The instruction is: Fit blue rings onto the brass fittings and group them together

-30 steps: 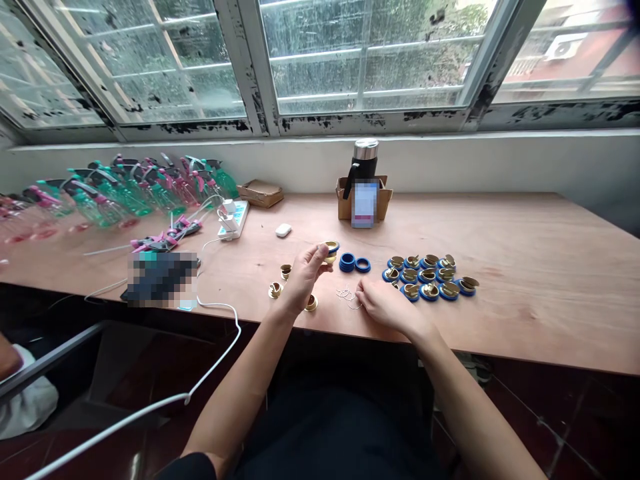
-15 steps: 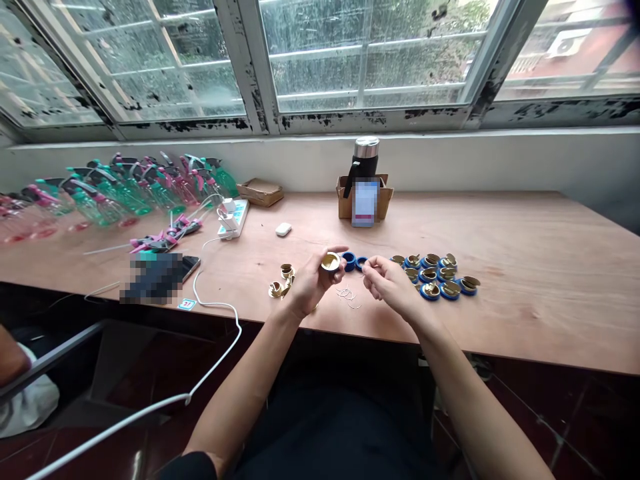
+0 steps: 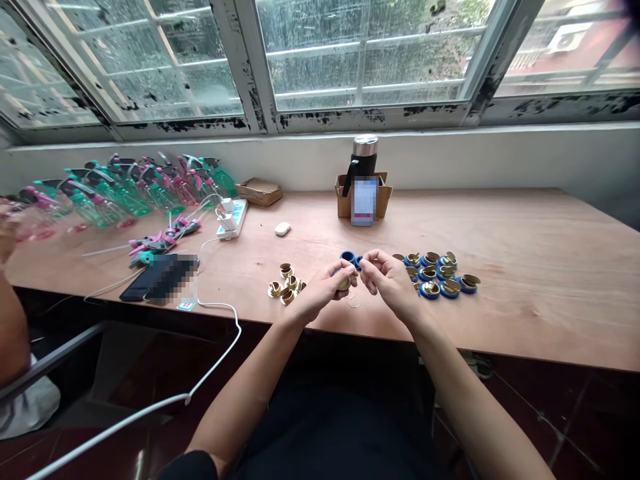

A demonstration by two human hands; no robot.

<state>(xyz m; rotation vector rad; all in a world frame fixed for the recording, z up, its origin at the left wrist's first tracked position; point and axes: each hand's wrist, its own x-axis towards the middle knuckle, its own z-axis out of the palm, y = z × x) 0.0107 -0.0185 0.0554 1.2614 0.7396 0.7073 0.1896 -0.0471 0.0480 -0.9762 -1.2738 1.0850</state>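
**Brass cup**: small, round, polished gold tone. Mostly hidden by the fingers, only its lower curve showing. Located centre of the table, between the two hands.

**Left hand**: fingers curled closed around the brass cup, holding it.

**Right hand**: half closed, its fingertips drawn together just beside the cup. Whether they grip anything cannot be told.

**Blue rings**: small cluster just beyond the hands, partly hidden by the fingers.

**Loose brass cups**: tight group left of the left hand, lying at various tilts, on the **wooden tabletop**.

**Blue-rimmed brass caps**: loose rows right of the right hand, each a brass cup tilted within a blue ring.

**Thin wire loops**: small tangle on the table, near the right hand.

**Spray bottles**: green and pink, lying in a row at far left.

**Forearm of another person**: at the left edge.
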